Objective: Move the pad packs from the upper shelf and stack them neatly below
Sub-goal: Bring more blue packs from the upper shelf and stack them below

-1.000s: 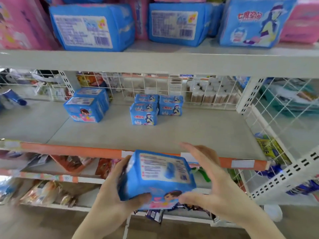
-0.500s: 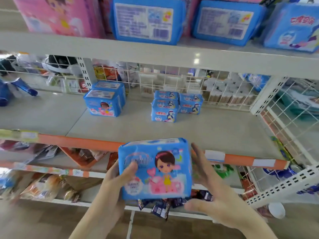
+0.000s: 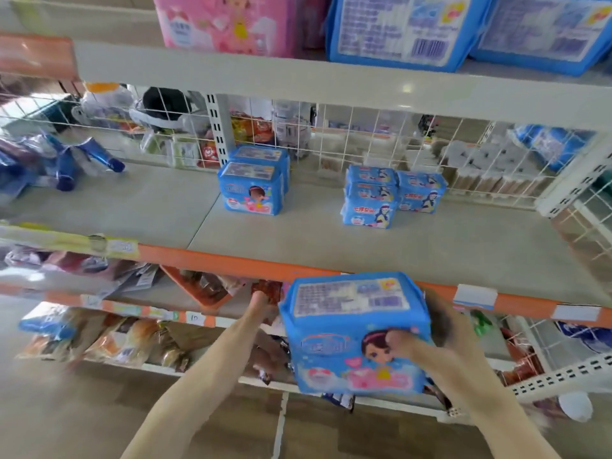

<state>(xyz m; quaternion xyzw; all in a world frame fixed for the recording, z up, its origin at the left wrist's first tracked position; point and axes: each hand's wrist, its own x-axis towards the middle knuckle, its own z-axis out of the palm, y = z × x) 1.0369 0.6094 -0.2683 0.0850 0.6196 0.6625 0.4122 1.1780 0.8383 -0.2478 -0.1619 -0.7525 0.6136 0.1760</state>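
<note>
Risk first: I judge the blue pad pack [image 3: 359, 332] could slip, because only my right hand [image 3: 440, 342] visibly grips it, thumb curled over the cartoon front and fingers wrapped behind the right edge. My left hand [image 3: 261, 303] sits just left of the pack, mostly hidden behind it; I cannot tell whether it touches the pack or how its fingers lie. The wrapper looks like glossy soft plastic film, so a one-sided pinch may let the pack twist or drop short of the orange shelf lip [image 3: 231, 260] just beyond my hands. Catching that lip on the way in could also tip it.

Well ahead of my left hand, two matching packs [image 3: 253, 190] stand one behind the other on the pale grey shelf board [image 3: 430, 246], smooth and matte. Setting mine down carelessly could knock that front one over, since these are squashy pillow-like blocks with rounded corners rather than rigid boxes. Ahead of my right hand, smaller blue packs [image 3: 390, 197] are stacked in a low cluster against the white wire back grid [image 3: 347, 134]. Above my hands, more large blue packs [image 3: 404, 28] and a pink pack [image 3: 228, 24] wait on the upper shelf, so I judge the job far from finished.
</note>
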